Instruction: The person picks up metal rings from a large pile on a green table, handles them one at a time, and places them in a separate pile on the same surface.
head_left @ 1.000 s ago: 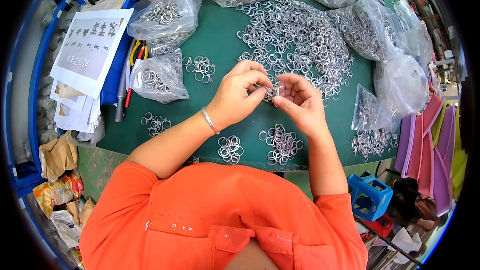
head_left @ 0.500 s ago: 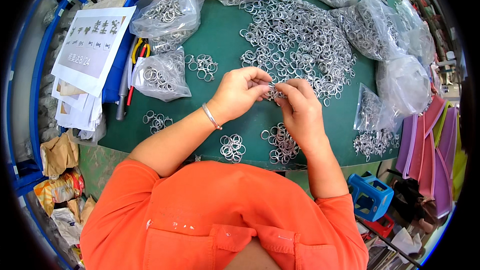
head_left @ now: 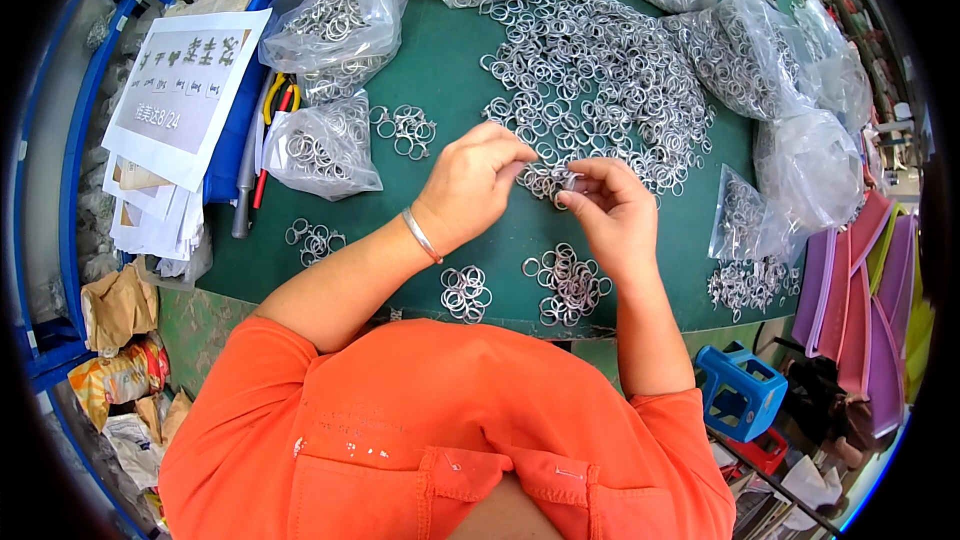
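A large heap of silver metal rings (head_left: 600, 70) is spread over the green tabletop (head_left: 440, 70). At its near edge, my right hand (head_left: 615, 220) pinches a ring (head_left: 569, 180) between thumb and fingers, above several loose rings (head_left: 540, 182). My left hand (head_left: 470, 180) is just left of it, thumb and forefinger closed together; whatever they hold is too small to make out. Closer to my body lie two small ring piles, one in the middle (head_left: 465, 294) and a bigger one (head_left: 568, 288) below my right hand.
Small ring groups lie left of my left forearm (head_left: 315, 241) and beyond it (head_left: 405, 130). Clear plastic bags of rings (head_left: 322, 152) stand left, with more at back and right. Printed sheets (head_left: 185, 90), pliers (head_left: 275, 100) and a blue stool (head_left: 740, 392) flank the table.
My hands have moved apart from where they met. The right hand has turned and shifted slightly right and down, showing the ring; the left has drawn slightly left.
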`<act>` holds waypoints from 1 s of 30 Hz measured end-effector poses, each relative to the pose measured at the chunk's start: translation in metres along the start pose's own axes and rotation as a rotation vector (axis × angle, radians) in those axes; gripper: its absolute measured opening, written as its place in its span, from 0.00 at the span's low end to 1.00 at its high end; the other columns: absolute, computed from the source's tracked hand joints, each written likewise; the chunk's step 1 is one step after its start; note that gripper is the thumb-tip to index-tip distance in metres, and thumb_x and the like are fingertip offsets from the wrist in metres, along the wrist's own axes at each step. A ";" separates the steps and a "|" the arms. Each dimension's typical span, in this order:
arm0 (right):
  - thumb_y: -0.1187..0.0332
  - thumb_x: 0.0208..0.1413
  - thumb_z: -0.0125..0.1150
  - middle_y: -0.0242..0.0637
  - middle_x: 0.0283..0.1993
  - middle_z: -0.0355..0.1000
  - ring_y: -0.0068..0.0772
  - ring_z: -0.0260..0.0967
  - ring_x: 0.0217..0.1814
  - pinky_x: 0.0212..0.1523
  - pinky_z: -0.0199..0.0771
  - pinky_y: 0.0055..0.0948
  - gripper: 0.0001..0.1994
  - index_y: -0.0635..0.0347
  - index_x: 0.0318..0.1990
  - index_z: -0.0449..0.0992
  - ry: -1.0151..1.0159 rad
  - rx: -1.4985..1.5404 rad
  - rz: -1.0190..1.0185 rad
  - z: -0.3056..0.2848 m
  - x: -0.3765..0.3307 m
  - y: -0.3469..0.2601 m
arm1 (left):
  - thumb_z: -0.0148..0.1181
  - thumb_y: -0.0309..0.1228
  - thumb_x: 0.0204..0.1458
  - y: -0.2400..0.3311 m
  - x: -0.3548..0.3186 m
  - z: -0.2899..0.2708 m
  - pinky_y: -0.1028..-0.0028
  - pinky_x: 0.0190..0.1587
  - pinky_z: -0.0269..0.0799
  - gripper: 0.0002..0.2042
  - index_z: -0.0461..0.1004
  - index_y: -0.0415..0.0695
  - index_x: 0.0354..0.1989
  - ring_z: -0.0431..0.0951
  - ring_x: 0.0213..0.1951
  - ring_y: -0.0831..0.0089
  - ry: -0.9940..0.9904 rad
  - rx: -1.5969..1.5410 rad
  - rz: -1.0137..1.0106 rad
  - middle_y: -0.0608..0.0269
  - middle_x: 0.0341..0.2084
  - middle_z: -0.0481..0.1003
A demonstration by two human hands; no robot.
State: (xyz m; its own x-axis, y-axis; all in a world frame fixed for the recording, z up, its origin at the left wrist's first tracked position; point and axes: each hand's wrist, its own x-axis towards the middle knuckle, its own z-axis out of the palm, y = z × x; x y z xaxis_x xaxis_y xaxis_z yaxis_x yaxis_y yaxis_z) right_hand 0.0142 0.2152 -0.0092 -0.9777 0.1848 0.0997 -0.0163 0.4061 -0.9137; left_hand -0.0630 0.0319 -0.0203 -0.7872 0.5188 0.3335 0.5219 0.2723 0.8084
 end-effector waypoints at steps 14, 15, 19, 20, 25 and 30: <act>0.88 0.48 0.62 0.34 0.39 0.74 0.22 0.73 0.42 0.45 0.77 0.21 0.14 0.67 0.43 0.74 -0.161 0.568 0.217 -0.008 -0.006 -0.008 | 0.58 0.23 0.57 0.011 0.003 0.000 0.78 0.36 0.77 0.08 0.75 0.36 0.44 0.79 0.33 0.78 -0.276 -0.813 -0.572 0.63 0.33 0.78; 0.87 0.48 0.62 0.34 0.38 0.74 0.21 0.73 0.41 0.43 0.77 0.21 0.14 0.66 0.43 0.74 -0.154 0.504 0.239 -0.008 -0.007 -0.009 | 0.58 0.22 0.56 0.012 0.002 0.002 0.79 0.36 0.77 0.08 0.75 0.36 0.43 0.79 0.33 0.78 -0.249 -0.741 -0.514 0.64 0.33 0.77; 0.85 0.48 0.65 0.33 0.35 0.74 0.18 0.73 0.37 0.39 0.77 0.18 0.14 0.65 0.43 0.74 -0.111 0.262 0.229 -0.006 -0.010 -0.006 | 0.56 0.20 0.55 0.014 -0.002 0.005 0.80 0.33 0.76 0.07 0.74 0.36 0.42 0.79 0.32 0.79 -0.158 -0.326 -0.123 0.64 0.34 0.77; 0.84 0.47 0.66 0.33 0.36 0.74 0.18 0.72 0.35 0.38 0.76 0.18 0.14 0.65 0.43 0.74 -0.102 0.276 0.269 -0.007 -0.011 -0.007 | 0.56 0.19 0.55 0.015 -0.002 0.005 0.80 0.33 0.75 0.07 0.74 0.36 0.42 0.79 0.32 0.79 -0.137 -0.193 0.017 0.64 0.34 0.77; 0.82 0.47 0.68 0.33 0.36 0.73 0.19 0.72 0.37 0.37 0.77 0.20 0.14 0.65 0.43 0.76 -0.058 0.285 0.147 -0.004 -0.020 0.002 | 0.56 0.19 0.54 0.021 0.007 -0.001 0.82 0.28 0.73 0.07 0.74 0.35 0.40 0.77 0.26 0.81 -0.317 -0.666 -0.610 0.66 0.26 0.75; 0.80 0.45 0.69 0.35 0.38 0.73 0.23 0.73 0.36 0.36 0.78 0.23 0.14 0.64 0.42 0.76 -0.011 0.275 0.274 0.000 -0.025 -0.001 | 0.57 0.21 0.54 0.017 -0.002 0.013 0.81 0.24 0.72 0.04 0.74 0.36 0.37 0.74 0.23 0.82 -0.079 -0.154 0.052 0.66 0.24 0.75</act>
State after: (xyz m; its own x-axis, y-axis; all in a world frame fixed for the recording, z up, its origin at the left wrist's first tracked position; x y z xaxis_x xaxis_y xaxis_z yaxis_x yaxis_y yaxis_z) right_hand 0.0388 0.2102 -0.0112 -0.9558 0.2430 -0.1653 0.1913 0.0877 -0.9776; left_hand -0.0483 0.0465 -0.0138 -0.7289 0.5925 0.3430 0.5001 0.1187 0.8578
